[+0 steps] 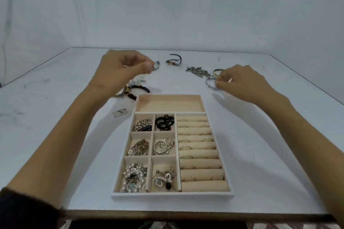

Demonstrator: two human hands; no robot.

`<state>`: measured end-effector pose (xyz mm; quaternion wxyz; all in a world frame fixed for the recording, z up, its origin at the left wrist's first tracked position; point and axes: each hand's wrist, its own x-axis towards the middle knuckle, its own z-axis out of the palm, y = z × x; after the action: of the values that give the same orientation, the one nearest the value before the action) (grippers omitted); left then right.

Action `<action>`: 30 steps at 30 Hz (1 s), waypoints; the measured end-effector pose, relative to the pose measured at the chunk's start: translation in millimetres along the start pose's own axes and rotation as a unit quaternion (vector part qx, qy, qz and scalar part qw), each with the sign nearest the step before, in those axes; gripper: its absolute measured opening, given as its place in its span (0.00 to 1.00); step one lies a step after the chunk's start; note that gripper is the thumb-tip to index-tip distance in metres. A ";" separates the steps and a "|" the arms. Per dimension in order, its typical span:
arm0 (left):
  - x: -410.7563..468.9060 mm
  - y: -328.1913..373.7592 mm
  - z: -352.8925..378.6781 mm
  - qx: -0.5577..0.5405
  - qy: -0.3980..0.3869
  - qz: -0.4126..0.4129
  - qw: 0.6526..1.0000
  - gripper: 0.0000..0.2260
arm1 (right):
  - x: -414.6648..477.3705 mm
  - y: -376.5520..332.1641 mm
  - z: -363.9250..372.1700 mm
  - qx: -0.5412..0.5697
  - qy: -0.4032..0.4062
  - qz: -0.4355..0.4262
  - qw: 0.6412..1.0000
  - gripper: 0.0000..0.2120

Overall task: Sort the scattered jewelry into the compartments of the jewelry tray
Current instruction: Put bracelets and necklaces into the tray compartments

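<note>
- The left hand (122,69) is raised above the table's far left with its fingers curled, pinching a small silvery piece (156,66) at the fingertips; the piece is too blurred to name more closely
- The right hand (242,82) is low at the far right, its curled fingertips and thumb nipping the silver hoops (211,84) that lie on the surface; a gold bangle (217,71) sits just beside them, and a bar-link chain (198,71) touches that cluster
- Risk: the hoops may be snagged with the chain, so a lift could drag the chain or the bangle along; a slow, straight lift would show this early
- Risk: the left pinch is only at the fingertips, so the piece could slip and land among the beaded bracelets (132,91) below the hand
- Risk: both hands carrying at once could cross over the jewelry tray (173,194) and spill into a wrong cell
- The tray lies near the front edge; its six small cells hold jewelry, the ring rolls (199,154) carry rings, and the long far compartment (169,103) looks bare, so it is likely where these larger pieces go
- A dark strap bracelet (175,59) is still loose at the far middle, so sorting is well along but not done
- The table (260,135) is pale, smooth and faintly scuffed, so metal may slide on it; a small clear packet (120,113) lies left of the tray; behind is a plain pale wall (167,5)
</note>
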<state>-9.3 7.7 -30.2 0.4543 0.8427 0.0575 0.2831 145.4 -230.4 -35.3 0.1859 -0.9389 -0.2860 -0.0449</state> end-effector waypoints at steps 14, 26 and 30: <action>68.6 -84.5 -1.0 0.285 -0.002 -0.094 0.954 0.04 | 107.0 22.8 45.9 0.000 0.053 0.043 0.998 0.10; 60.6 -67.6 12.6 0.180 -0.211 0.003 0.961 0.07 | 105.9 22.8 56.1 0.008 0.105 0.026 0.994 0.09; 57.9 -68.4 13.9 0.160 -0.251 0.032 0.954 0.07 | 106.2 22.5 58.5 0.022 0.159 0.012 0.987 0.09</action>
<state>57.3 57.7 -66.1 0.3038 0.9497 -0.0405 0.0639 245.0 -170.5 -76.6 0.2505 -0.9188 -0.2425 -0.1850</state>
